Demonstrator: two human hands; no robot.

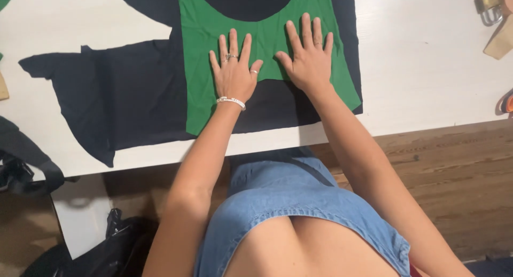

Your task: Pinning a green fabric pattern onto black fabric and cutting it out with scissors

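A green fabric piece (200,52) with a curved cut-out at its top lies on a larger dark navy fabric (128,95) spread over a white table (422,68). My left hand (234,68) rests flat on the green piece, fingers spread, with rings and a white bracelet at the wrist. Beside it, my right hand (309,55) also presses flat on the green fabric, fingers apart. Neither hand holds anything.
A tan object with a metal clip (497,20) sits at the table's far right edge. Dark cloth or a bag (21,165) hangs off the left edge, and a black bag (101,250) lies on the wooden floor (454,175) below.
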